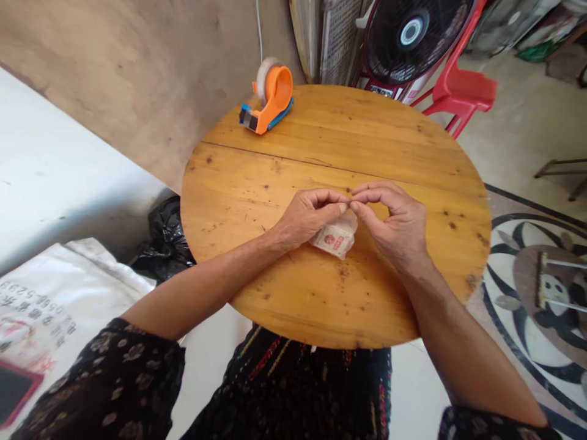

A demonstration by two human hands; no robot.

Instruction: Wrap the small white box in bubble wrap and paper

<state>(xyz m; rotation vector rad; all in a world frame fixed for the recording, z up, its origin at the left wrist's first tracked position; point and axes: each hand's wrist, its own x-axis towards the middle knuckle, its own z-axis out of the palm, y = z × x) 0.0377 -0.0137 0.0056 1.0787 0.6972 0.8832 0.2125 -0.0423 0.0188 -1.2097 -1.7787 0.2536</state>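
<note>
Small packet (334, 240): It was pale with red print and sat near the middle of the round table (367, 305).
Left hand (300, 219): Its finger and thumb were pinched closed by the packet's far end.
Right hand (397, 223): It was pinched closed too, and its tips met the left hand's; what both pinched was too small to tell.
Tape holder (278, 91): It stood on the table's far left.
Fan (389, 43): It was beyond the table, far right.
</note>
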